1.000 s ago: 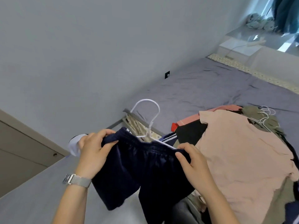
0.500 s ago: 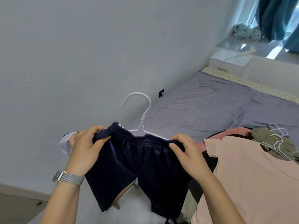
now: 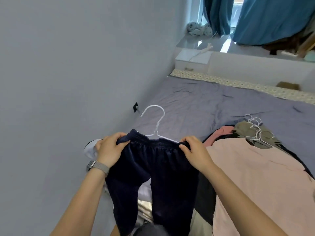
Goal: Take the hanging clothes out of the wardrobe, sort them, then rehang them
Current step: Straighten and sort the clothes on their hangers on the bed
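Wall: a plain pale grey wall (image 3: 68,74) is filling the left side of the view, carrying a small black socket (image 3: 135,106) low down, just beside the bed.
Bed: a wide bed with a wrinkled grey-lilac sheet (image 3: 204,106) is stretching away toward teal-blue curtains (image 3: 265,19).
Clothes pile: a pale pink cotton shirt (image 3: 252,181) is lying on top of the heap on the right part of the bed, overlapping black and olive-green garments (image 3: 255,135) with a bunch of white wire hanger hooks (image 3: 254,121) sticking out.
Shorts: dark navy velvety shorts with an elastic waistband (image 3: 153,171) are hanging in the air between the two hands, above the near edge of the bed, legs dangling down.
Hanger: a white wire hanger (image 3: 156,123) is sitting behind the waistband, its hook standing up above it.
Left hand: the left hand (image 3: 109,149), with a silver mesh-band watch (image 3: 98,166) on the wrist, is pinching the left end of the waistband, fingers curled over the top, thumb in front.
Right hand: the right hand (image 3: 196,150) is pinching the right end of the waistband the same way.
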Demonstrator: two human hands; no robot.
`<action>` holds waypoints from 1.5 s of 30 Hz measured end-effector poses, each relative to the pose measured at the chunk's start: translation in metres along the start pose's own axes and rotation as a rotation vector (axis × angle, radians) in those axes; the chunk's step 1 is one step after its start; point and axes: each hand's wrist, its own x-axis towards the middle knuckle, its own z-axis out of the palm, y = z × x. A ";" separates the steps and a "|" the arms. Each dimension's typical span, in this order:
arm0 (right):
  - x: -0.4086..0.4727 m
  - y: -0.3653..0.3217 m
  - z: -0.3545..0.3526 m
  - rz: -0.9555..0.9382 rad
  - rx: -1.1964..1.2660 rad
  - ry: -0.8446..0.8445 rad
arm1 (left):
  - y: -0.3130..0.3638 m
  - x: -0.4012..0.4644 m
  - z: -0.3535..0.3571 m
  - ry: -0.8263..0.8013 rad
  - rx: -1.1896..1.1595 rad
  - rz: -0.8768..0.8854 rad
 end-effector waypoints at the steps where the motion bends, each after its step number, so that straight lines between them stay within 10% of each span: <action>1: 0.007 0.005 0.004 0.043 -0.002 0.013 | -0.008 0.019 0.008 -0.042 -0.028 -0.021; 20: 0.168 0.067 0.082 0.524 0.045 -0.025 | -0.048 0.411 0.191 -0.351 0.247 0.173; 36: 0.037 0.153 0.087 0.964 0.033 -0.188 | -0.056 0.254 0.306 -0.839 0.139 0.205; 45: -0.068 0.236 -0.031 1.049 0.150 0.149 | 0.082 0.132 0.361 -0.875 0.027 0.432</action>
